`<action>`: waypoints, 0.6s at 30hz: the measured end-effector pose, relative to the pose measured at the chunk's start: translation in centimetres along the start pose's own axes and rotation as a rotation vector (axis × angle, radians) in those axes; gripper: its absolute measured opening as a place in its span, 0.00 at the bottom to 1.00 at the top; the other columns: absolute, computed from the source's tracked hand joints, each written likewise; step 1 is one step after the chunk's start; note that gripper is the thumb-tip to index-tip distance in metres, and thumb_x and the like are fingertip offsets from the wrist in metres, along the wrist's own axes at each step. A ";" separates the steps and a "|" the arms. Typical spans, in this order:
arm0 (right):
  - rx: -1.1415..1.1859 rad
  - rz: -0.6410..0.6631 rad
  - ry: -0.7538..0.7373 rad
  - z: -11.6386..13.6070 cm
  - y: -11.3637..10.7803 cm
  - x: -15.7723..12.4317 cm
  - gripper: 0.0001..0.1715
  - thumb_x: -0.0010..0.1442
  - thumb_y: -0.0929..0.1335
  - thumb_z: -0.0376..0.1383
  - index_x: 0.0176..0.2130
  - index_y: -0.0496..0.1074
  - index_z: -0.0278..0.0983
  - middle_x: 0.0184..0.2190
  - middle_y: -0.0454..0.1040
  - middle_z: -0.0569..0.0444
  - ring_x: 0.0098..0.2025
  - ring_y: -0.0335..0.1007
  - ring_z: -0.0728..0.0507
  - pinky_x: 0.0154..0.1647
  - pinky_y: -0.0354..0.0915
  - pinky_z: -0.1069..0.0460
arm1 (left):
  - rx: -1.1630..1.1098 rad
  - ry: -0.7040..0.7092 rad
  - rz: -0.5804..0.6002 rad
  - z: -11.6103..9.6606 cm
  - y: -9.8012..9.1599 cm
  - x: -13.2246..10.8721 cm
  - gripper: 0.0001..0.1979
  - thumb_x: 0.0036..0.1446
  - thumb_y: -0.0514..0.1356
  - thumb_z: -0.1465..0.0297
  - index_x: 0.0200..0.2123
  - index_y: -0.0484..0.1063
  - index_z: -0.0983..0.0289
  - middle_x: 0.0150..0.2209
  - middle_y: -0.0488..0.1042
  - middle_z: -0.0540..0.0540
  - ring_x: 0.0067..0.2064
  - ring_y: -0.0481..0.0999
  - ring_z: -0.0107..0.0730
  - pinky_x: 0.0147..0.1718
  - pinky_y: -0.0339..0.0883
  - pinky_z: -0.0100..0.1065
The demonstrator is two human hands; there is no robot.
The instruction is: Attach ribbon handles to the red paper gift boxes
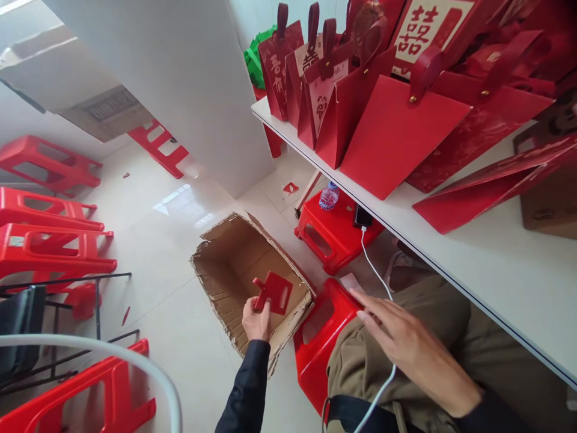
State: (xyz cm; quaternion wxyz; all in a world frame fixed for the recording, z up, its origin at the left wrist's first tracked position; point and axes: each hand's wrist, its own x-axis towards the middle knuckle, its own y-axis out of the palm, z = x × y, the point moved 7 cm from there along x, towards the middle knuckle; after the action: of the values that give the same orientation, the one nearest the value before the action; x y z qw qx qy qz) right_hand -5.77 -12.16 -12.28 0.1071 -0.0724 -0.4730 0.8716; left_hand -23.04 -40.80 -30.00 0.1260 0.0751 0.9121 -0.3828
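Observation:
My left hand (256,322) grips a small red gift bag (276,291) by its handle end, thumb on top. The bag looks flat and hangs over the open cardboard box (219,273), which stands on the floor with ragged, torn top edges. Whether the bag touches the inside of the box, I cannot tell. My right hand (408,340) is open above my lap, fingers stretched toward a red plastic stool (315,361) and holding nothing. A white charging cable (376,272) runs beneath that hand.
On the white table (505,276) at right stand several red gift bags (401,132). Below its edge, another red stool (345,240) bears a water bottle (329,196) and a phone (363,216). More red stools (54,246) line the left; a white pillar (193,90) rises behind the box.

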 end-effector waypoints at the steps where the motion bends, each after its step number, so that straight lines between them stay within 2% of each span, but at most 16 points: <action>1: 0.015 -0.016 0.039 -0.9 -0.6 -0.9 0.23 0.77 0.58 0.41 0.65 0.67 0.39 0.56 0.80 0.48 0.53 0.80 0.42 0.52 0.79 0.49 | 0.031 -0.089 -0.026 1.5 0.6 0.9 0.14 0.68 0.62 0.60 0.46 0.74 0.67 0.41 0.78 0.54 0.38 0.78 0.32 0.39 0.77 0.38; 3: 0.034 -0.064 0.113 -2.6 -1.8 -2.8 0.22 0.77 0.59 0.45 0.61 0.71 0.41 0.54 0.81 0.50 0.51 0.82 0.44 0.53 0.78 0.52 | 0.077 -0.225 -0.041 3.9 2.4 2.5 0.14 0.68 0.62 0.62 0.49 0.74 0.66 0.45 0.78 0.56 0.42 0.79 0.34 0.42 0.78 0.41; 6: 0.046 -0.119 0.205 -4.0 -3.2 -5.7 0.25 0.76 0.60 0.51 0.56 0.76 0.42 0.48 0.84 0.53 0.42 0.85 0.46 0.48 0.78 0.56 | 0.112 -0.332 -0.002 5.9 5.5 4.1 0.15 0.68 0.63 0.63 0.53 0.74 0.65 0.50 0.77 0.58 0.47 0.79 0.38 0.46 0.78 0.44; 8: 0.056 -0.123 0.268 -4.3 -3.7 -7.5 0.25 0.74 0.61 0.53 0.54 0.77 0.44 0.46 0.85 0.55 0.39 0.85 0.46 0.46 0.79 0.57 | 0.121 -0.354 0.044 6.6 7.6 4.6 0.16 0.68 0.63 0.63 0.54 0.73 0.64 0.52 0.77 0.59 0.48 0.79 0.39 0.47 0.78 0.44; 13: 0.031 -0.112 0.422 -4.1 -3.9 -11.0 0.25 0.71 0.64 0.56 0.55 0.78 0.47 0.47 0.85 0.57 0.43 0.85 0.44 0.47 0.78 0.56 | 0.112 -0.347 0.185 7.6 12.2 4.4 0.17 0.67 0.63 0.63 0.55 0.73 0.64 0.54 0.75 0.59 0.51 0.79 0.41 0.49 0.77 0.47; 18: 0.019 -0.110 0.495 -3.6 -3.7 -13.1 0.26 0.70 0.64 0.56 0.53 0.80 0.45 0.47 0.84 0.55 0.43 0.85 0.42 0.45 0.79 0.55 | 0.079 -0.360 0.319 8.8 14.8 3.2 0.17 0.67 0.63 0.62 0.55 0.73 0.65 0.54 0.76 0.59 0.50 0.79 0.41 0.48 0.77 0.46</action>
State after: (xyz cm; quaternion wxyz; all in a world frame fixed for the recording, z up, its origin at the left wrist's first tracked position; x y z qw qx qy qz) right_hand 8.15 -10.59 -10.80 0.2677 -0.2566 -0.4274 0.8245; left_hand -21.16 -36.69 -46.99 0.3423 0.1537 0.8359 -0.4006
